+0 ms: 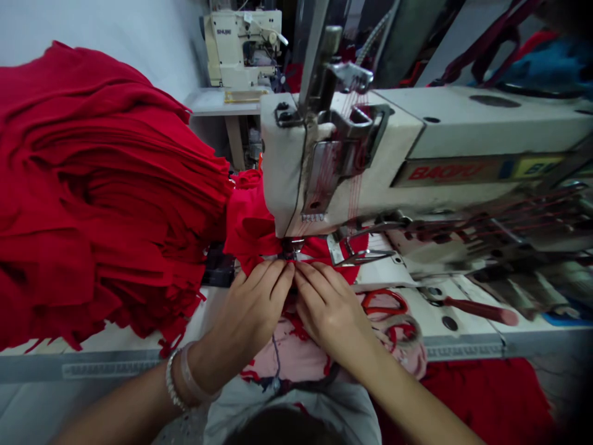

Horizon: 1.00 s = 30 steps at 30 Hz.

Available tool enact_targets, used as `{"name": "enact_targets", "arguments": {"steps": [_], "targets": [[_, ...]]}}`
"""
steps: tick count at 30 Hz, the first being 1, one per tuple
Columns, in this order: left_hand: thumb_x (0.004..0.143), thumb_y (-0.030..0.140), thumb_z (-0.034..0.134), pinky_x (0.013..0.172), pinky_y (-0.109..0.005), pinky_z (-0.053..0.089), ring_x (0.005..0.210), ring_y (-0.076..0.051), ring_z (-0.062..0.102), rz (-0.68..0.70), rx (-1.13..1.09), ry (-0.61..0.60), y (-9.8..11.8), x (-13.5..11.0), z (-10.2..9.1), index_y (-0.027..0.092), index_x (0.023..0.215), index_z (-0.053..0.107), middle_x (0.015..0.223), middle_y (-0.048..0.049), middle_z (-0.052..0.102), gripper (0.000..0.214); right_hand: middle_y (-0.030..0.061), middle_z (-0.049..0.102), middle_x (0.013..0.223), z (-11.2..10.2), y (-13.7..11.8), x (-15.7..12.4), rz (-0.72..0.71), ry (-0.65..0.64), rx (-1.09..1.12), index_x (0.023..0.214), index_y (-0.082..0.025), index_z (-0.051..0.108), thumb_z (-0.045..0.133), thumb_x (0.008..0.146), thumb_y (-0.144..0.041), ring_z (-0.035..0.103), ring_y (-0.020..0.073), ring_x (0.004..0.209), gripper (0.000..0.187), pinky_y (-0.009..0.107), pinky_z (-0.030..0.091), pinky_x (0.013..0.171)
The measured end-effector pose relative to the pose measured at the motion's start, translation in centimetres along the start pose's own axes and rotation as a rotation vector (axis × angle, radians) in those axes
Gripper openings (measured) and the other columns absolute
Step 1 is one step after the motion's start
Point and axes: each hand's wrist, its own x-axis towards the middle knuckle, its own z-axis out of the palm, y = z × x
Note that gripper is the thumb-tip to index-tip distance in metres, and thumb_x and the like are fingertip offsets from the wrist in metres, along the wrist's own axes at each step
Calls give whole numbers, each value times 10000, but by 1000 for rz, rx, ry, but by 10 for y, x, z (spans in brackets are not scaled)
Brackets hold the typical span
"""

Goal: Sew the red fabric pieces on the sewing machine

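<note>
My left hand (250,315) and my right hand (324,303) meet fingertip to fingertip on a red knit garment (252,225), pinching its fabric just in front of the presser foot (291,250). The cloth runs under that foot of a cream industrial sewing machine (370,148) labelled BAOYU. Several red threads (354,142) run down the machine's head. The needle area is partly hidden by the machine's head. To the left, a large heap of red knit pieces (92,185) hangs from the garment.
Red-handled snips (384,303) and a red-handled tool (482,312) lie on the machine table (463,337). More red cloth (482,395) lies below its front edge at right. A cream Shunki-style machine (243,49) stands behind on a separate table.
</note>
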Motion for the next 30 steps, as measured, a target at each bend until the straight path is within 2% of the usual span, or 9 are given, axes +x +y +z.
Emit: {"name": "enact_targets", "arguments": {"steps": [6,12,17,24,30], "targets": [[988,110,306,882,-375,477,1148,-259,564,2,-5,-12,-4,-2,4,70,1320,536,1303,-145,599,406,162,656,1150,-1,5,3,12,-16,103,1179,-27,635,487,922,-92,556,241,1080,304,397,537,922],[971,91,312,941,-398,480,1193,-276,550,-21,-7,10,-5,-2,6,55,1294,538,1335,-163,574,397,136,664,1164,5,8,7,66,-9,89,1178,-59,640,480,935,-111,562,254,1085,295,393,534,860],[966,85,317,878,-393,527,1155,-284,588,-6,-24,7,-5,1,4,54,1267,551,1304,-166,597,383,161,666,1131,10,7,8,98,1,105,1181,-64,644,484,930,-121,570,258,1095,303,411,543,860],[940,71,382,888,-386,539,1148,-269,596,9,-54,34,-10,0,11,78,1250,563,1274,-139,620,359,130,674,1020,9,10,10,193,8,301,1072,-118,678,477,947,-146,612,222,1021,239,417,553,895],[938,87,410,928,-379,521,1178,-268,580,22,-73,23,-13,3,18,69,1284,539,1278,-139,615,370,151,679,1029,11,6,13,135,6,209,1099,-60,672,487,938,-124,616,229,1046,254,371,572,873]]}}
